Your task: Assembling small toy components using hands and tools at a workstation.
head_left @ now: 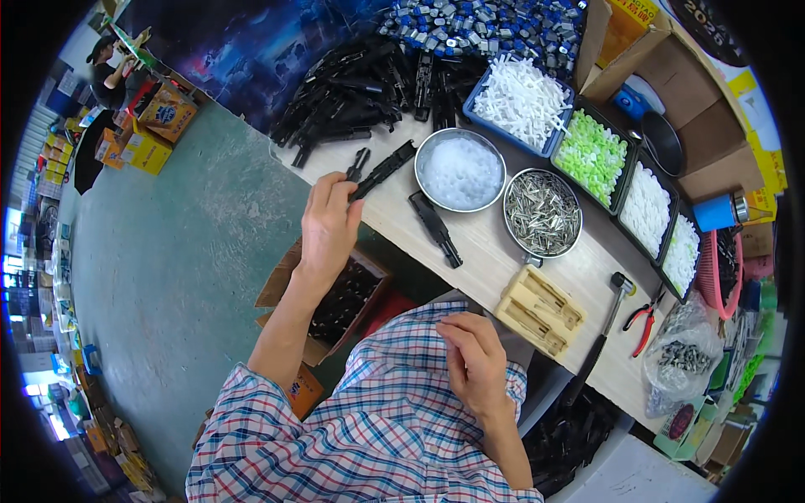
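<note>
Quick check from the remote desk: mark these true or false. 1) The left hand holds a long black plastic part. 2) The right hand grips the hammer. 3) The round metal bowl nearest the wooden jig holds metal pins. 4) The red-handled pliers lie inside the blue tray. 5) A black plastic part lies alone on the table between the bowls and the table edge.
1) True: the left hand pinches a long black plastic part above the table edge.
2) False: the right hand is by the plaid shirt; the black-handled hammer lies untouched on the table.
3) True: the round metal bowl beside the wooden jig holds metal pins.
4) False: the red-handled pliers lie on the wooden table, not in the blue tray, which holds white pieces.
5) True: a single black part lies there.
</note>
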A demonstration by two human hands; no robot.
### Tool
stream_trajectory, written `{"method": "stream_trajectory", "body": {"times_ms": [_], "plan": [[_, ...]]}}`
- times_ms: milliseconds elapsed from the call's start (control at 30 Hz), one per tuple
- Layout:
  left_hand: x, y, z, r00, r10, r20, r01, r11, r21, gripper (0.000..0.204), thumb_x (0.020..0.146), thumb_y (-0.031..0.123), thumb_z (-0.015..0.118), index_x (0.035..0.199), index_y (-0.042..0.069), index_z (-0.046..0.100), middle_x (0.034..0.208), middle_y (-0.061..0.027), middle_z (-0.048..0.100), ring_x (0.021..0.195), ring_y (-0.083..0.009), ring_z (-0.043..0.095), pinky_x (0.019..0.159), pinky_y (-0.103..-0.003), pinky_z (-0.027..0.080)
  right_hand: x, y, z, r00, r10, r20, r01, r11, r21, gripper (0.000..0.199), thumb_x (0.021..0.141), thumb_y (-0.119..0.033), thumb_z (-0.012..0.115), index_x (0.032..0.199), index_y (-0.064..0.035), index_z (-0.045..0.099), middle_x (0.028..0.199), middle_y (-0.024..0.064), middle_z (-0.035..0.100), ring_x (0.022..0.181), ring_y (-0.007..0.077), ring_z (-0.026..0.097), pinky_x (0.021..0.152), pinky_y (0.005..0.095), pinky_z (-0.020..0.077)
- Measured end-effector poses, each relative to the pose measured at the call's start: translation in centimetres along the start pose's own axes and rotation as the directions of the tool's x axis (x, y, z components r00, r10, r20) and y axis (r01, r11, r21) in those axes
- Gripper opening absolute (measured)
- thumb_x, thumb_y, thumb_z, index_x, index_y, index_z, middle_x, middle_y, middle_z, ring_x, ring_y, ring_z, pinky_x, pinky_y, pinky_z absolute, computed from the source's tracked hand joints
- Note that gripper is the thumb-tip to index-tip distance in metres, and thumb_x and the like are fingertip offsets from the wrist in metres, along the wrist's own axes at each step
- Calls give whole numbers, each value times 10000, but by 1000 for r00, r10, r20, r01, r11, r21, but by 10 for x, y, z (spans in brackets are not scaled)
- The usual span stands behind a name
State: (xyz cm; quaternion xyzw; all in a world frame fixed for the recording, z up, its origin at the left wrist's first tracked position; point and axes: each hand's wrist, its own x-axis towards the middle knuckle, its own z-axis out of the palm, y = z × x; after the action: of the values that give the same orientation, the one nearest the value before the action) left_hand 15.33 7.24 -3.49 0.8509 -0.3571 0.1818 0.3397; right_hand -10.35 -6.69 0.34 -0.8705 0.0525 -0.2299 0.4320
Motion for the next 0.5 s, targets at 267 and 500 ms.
{"method": "stream_trajectory", "body": {"times_ms": [267, 500], "plan": [[-17, -2, -11, 982, -157, -107, 144, 982, -123, 261, 842, -43, 724, 1084, -31, 628, 1114, -174, 637, 969, -347, 651, 829, -392, 532, 1, 1, 4, 999, -30, 29, 30, 999, 19, 347, 744, 121, 682, 1068, -3, 687, 1099, 147, 669, 1000, 338, 665, 861, 408, 552], [-37, 61, -15, 985, -60, -162, 14, 962, -274, 289, 812, -74, 746, 1079, -10, 653, 1086, -157, 659, 972, -319, 665, 847, -354, 555, 8, -11, 10, 955, 245, -166, -153, 888, 433, 459, 919, 40, 630, 1366, -5, 541, 1238, 152, 645, 1090, 268, 654, 947, 366, 534]]}}
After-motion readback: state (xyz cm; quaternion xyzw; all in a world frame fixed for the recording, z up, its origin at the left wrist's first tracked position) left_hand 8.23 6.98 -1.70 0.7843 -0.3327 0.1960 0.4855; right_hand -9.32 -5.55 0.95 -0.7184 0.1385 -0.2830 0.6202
